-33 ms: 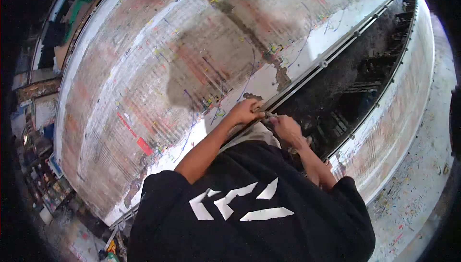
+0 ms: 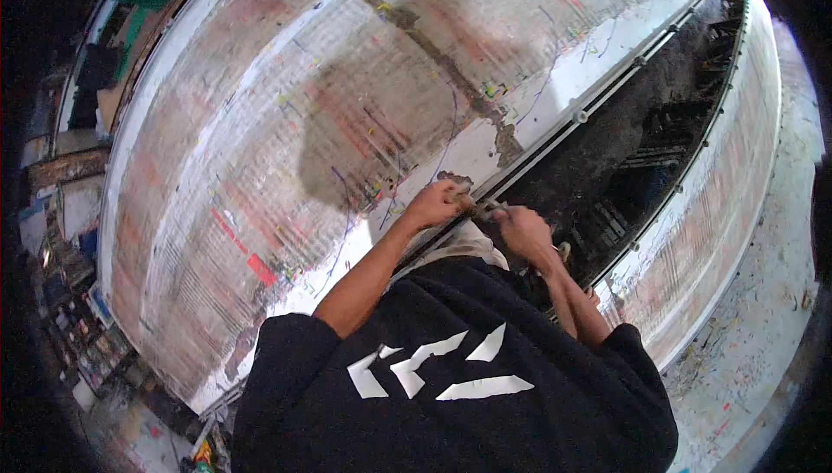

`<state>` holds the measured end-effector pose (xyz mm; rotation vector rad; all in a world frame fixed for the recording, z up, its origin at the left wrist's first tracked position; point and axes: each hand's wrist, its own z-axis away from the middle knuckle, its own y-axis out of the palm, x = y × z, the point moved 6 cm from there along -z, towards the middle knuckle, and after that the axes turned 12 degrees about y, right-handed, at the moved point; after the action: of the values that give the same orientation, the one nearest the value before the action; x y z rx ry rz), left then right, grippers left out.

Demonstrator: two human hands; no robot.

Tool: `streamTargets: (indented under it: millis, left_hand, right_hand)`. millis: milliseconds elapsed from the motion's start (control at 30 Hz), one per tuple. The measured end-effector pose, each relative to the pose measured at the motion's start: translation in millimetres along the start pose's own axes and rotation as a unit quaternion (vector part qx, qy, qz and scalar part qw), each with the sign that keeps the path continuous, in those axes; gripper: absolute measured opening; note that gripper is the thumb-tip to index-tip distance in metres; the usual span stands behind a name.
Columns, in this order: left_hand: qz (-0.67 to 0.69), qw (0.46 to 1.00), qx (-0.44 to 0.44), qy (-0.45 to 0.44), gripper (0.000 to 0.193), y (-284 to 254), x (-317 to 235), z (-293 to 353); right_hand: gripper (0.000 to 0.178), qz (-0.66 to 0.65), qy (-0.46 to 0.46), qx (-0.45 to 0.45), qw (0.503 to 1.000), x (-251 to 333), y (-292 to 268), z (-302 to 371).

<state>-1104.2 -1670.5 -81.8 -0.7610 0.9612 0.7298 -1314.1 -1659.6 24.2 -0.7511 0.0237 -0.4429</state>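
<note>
Left hand and right hand are shown closed together on a small tool, too blurred to identify, held at the pale rail bordering a paint-marked table beside a dark trough.

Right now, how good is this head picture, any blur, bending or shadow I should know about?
Head view: strong fisheye bending, so the metal rail curves; dark corners ring the frame; the paint-streaked panel is smeared by motion blur; a soft shadow falls on it above the left hand; the right hand is fairly sharp.
</note>
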Motion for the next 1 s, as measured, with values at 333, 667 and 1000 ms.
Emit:
streamTargets:
  millis: [333, 667, 1000]
  left_hand:
    - [-0.143, 0.973, -0.17, 0.053, 0.039, -2, -76, -69]
    - [-0.298, 0.909, -0.261, 0.129, 0.047, 109, -153, -198]
    - [-0.357, 0.888, -0.279, 0.078, 0.047, 129, -148, -183]
  right_hand:
    - [0.041, -0.394, 0.025, -0.17, 0.903, -125, -93, -146]
    - [0.047, -0.081, -0.075, -0.17, 0.979, -106, -189, -202]
    - [0.046, -0.07, -0.11, -0.116, 0.985, -104, -202, -212]
